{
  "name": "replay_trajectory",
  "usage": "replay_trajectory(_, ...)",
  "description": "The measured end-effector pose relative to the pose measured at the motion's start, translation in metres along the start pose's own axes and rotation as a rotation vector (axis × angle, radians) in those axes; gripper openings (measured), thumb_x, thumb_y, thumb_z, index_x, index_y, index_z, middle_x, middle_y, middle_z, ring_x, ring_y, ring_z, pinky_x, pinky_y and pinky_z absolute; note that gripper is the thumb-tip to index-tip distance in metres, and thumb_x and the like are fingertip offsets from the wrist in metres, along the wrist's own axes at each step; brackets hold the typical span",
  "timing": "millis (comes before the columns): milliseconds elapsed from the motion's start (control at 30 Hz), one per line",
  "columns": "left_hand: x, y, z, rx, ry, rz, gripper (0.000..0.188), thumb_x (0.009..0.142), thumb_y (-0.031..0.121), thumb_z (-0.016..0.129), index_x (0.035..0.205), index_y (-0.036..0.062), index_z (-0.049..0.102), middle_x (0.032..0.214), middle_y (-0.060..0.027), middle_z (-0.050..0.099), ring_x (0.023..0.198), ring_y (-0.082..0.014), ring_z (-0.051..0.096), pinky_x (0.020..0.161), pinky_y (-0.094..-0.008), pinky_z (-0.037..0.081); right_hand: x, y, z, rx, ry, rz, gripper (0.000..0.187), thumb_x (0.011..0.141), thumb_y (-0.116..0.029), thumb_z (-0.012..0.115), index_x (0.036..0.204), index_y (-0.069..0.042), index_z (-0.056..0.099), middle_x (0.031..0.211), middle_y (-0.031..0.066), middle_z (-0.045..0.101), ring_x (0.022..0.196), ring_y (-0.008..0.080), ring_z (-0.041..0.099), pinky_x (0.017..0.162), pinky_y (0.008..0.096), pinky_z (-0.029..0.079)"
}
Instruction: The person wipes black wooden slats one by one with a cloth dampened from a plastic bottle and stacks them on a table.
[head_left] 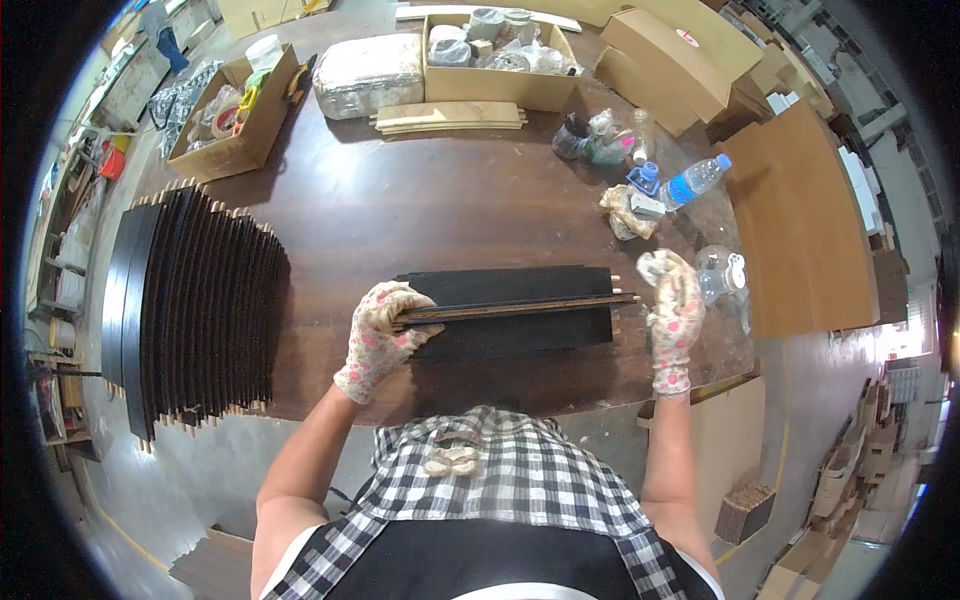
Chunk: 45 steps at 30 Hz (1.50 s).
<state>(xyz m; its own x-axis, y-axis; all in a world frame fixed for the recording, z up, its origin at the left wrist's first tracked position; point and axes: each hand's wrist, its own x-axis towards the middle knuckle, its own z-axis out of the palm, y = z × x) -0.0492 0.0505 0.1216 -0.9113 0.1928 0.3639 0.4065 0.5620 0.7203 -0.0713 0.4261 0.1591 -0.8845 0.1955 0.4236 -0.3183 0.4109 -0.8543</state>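
My left hand [378,335], in a white glove with pink spots, grips one end of a narrow black board [520,310] with its brown edge turned up. Beneath it, flat black boards [510,340] lie on the table, with pale wooden dowels sticking out at their right end. My right hand [676,318], gloved alike, is raised just past the right end of the held board. Its fingers are curled together and slightly blurred; what they hold, if anything, is hard to see. A clear bottle with a white cap [718,274] lies close beside it.
A long row of black boards with dowel ends [200,310] stands at the left of the brown table [430,200]. Farther back are open cardboard boxes [500,92], a wrapped bundle [368,75] and wooden strips [450,117]. A blue-capped water bottle [697,182] and a large cardboard sheet [800,225] are right.
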Motion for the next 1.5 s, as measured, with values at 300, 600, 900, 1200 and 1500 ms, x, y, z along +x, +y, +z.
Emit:
replay_trajectory(300, -0.005, -0.013, 0.009, -0.115, -0.027, 0.072, 0.033, 0.065, 0.009, 0.081, 0.095, 0.0082, 0.068, 0.095, -0.0101, 0.063, 0.098, -0.0323, 0.058, 0.091, -0.0453, 0.046, -0.053, -0.065, 0.145, -0.601, -0.366, -0.584, 0.031, 0.086, -0.019, 0.063, 0.113, -0.003, 0.066, 0.12, 0.018, 0.064, 0.118, 0.0323, 0.059, 0.11, 0.0504, 0.034)
replay_trajectory(600, -0.005, -0.016, 0.007, -0.119, 0.057, 0.125, 0.026, 0.068, 0.014, 0.079, 0.092, 0.0083, 0.071, 0.085, -0.011, 0.064, 0.086, -0.0316, 0.062, 0.089, -0.0443, 0.05, -0.054, -0.047, 0.134, -0.665, -0.239, -0.558, 0.025, 0.089, -0.022, 0.062, 0.11, -0.01, 0.067, 0.126, 0.0149, 0.062, 0.129, 0.0305, 0.049, 0.111, 0.0505, 0.03)
replay_trajectory(900, 0.0, -0.009, 0.003, -0.047, 0.019, 0.09, 0.028, 0.068, 0.012, 0.08, 0.094, 0.0072, 0.07, 0.086, -0.0113, 0.064, 0.09, -0.0334, 0.061, 0.093, -0.0461, 0.048, -0.017, 0.028, -0.016, 0.105, -0.077, 0.102, 0.029, 0.103, -0.017, 0.043, 0.125, -0.002, 0.056, 0.107, 0.0093, 0.065, 0.092, 0.0129, 0.063, 0.084, 0.0243, 0.052)
replay_trajectory(1200, 0.032, 0.053, -0.041, -1.212, -0.079, -0.792, 0.042, 0.09, 0.022, 0.057, 0.127, 0.0016, 0.052, 0.079, -0.0036, 0.064, 0.05, -0.0069, 0.056, 0.041, -0.0175, 0.041, 0.039, -0.014, -0.009, 0.405, 0.016, 0.426, 0.021, 0.093, -0.012, 0.061, 0.111, -0.002, 0.065, 0.09, 0.0021, 0.067, 0.065, 0.0044, 0.054, 0.055, 0.019, 0.043)
replay_trajectory(1500, 0.03, 0.077, -0.005, -1.641, 0.043, -0.945, 0.043, 0.099, 0.025, 0.049, 0.137, 0.0036, 0.047, 0.071, -0.0055, 0.061, 0.051, -0.0093, 0.048, 0.043, -0.0204, 0.036, -0.018, -0.103, 0.123, -0.483, -0.179, -0.754, 0.026, 0.095, -0.029, 0.051, 0.107, -0.011, 0.065, 0.117, 0.0056, 0.065, 0.123, 0.0268, 0.053, 0.113, 0.0511, 0.024)
